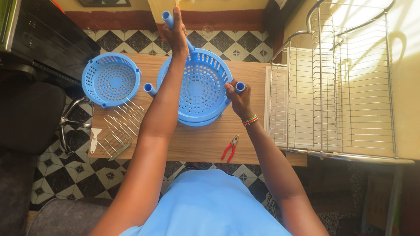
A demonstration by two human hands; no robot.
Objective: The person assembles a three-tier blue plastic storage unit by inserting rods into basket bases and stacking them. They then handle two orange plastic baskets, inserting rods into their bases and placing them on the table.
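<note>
A round blue perforated basket [200,86] rests on the wooden table [198,144], stacked over another blue tier beneath it. My left hand [176,31] grips a blue tube [169,19] standing at the basket's far rim. At the basket's right rim, my right hand [239,98] is closed around a second blue tube [240,87]. A third blue tube [148,89] sticks up at the basket's left side, untouched.
A separate blue basket [111,79] lies at the table's left. A wire rack piece [122,127] and a white scraper [94,139] lie at the left front edge. Red-handled pliers [229,148] lie in front. A tall metal dish rack [338,87] stands at right.
</note>
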